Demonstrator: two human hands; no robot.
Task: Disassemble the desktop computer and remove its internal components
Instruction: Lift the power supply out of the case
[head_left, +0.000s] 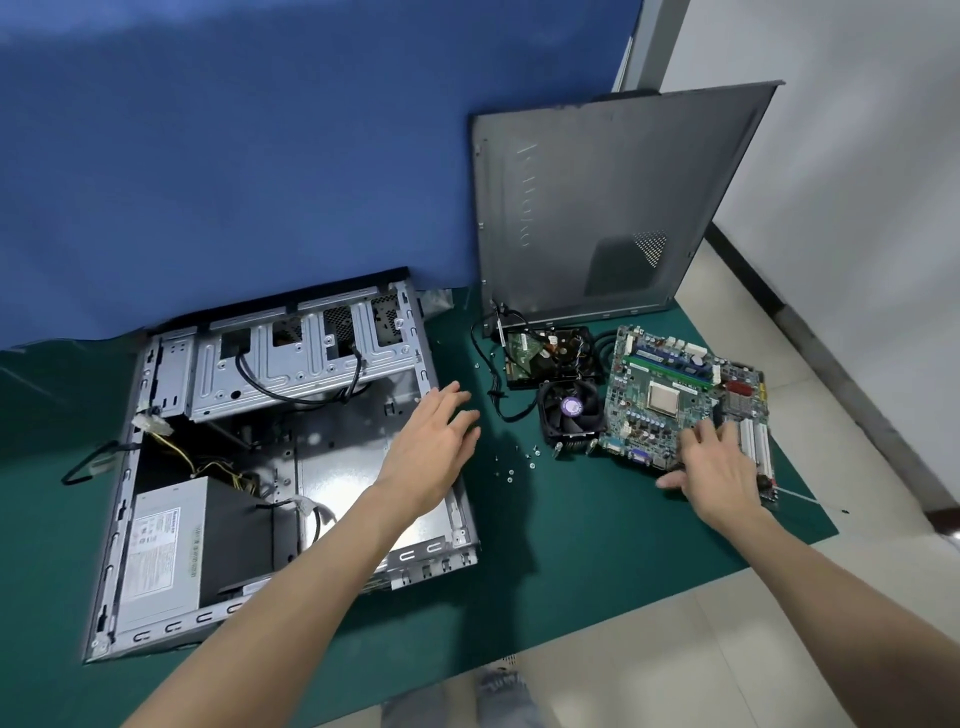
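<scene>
the left grip (434, 447) is wide, fingers straight and spread, holding nothing, above the right wall of the open computer case (353, 457); whether it touches the metal i cannot tell. the right grip (719, 470) is wide too, its fingers fanned flat on the near edge of the motherboard (670, 395), thumb out to the left, nothing clasped. the motherboard lies face up on the green mat (571, 545), out of the case and well to its right. just left of the board sits the cooler fan (571, 408), and just beyond the fan the hard drive (540, 353) with black cables looped round it. loose screws (511, 470) are scattered on the mat between the case and the fan. inside the case the power supply (166, 545) sits in the near left corner, with the drive cage (291, 364) along the far side. the side panel (597, 208) stands tilted at the far right beside the blue screen (260, 156). the mat lies on a tiled floor (727, 649).
</scene>
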